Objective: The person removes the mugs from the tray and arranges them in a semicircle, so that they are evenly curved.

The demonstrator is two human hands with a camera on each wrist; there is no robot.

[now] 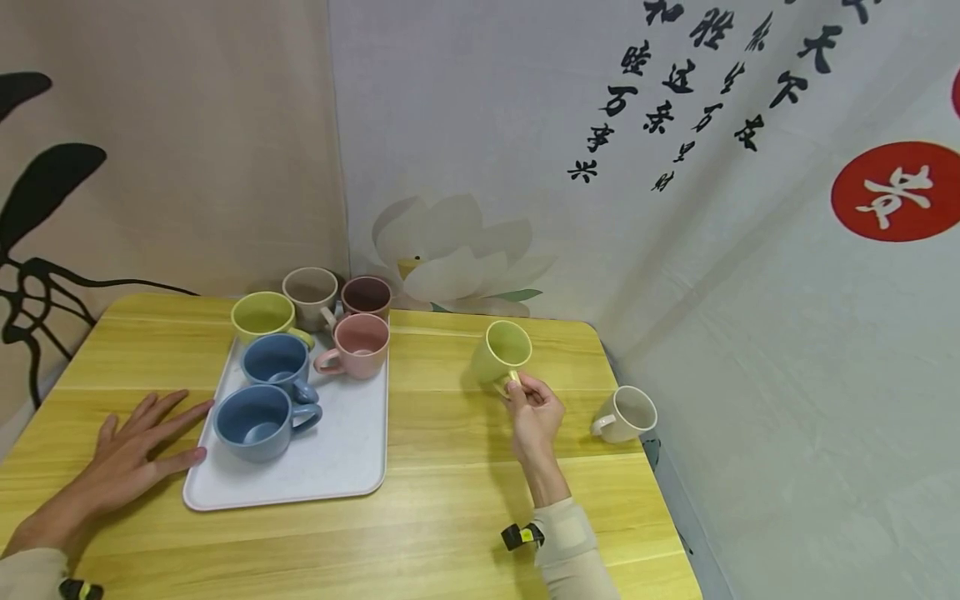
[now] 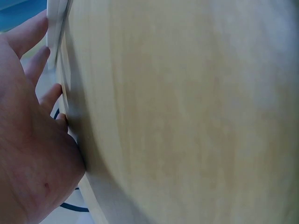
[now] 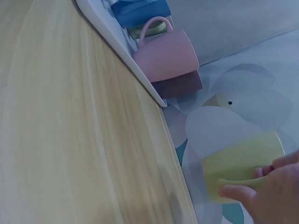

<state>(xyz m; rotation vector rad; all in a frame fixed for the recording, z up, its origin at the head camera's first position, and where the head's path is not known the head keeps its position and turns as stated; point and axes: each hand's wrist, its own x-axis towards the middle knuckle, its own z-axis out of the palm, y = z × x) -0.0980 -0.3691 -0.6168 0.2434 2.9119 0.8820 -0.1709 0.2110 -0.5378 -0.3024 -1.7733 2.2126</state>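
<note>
Six mugs (image 1: 275,358) stood on a white tray (image 1: 341,450) at the left of the worktop (image 1: 435,517), head view. My left hand (image 1: 123,462) lay with fingers spread, grasping nothing, fingertips at the tray's left rim. My right hand (image 1: 538,412) pinched the handle of a pale green mug (image 1: 495,354), between the tray and an off-white mug (image 1: 624,415) near the right edge. Left wrist view: two fingertips met the tray's side; wood grain beyond. Right wrist view: my thumb pressed the handle, well apart from a pink mug (image 3: 166,58) and a dark red mug (image 3: 180,85) on the tray.
</note>
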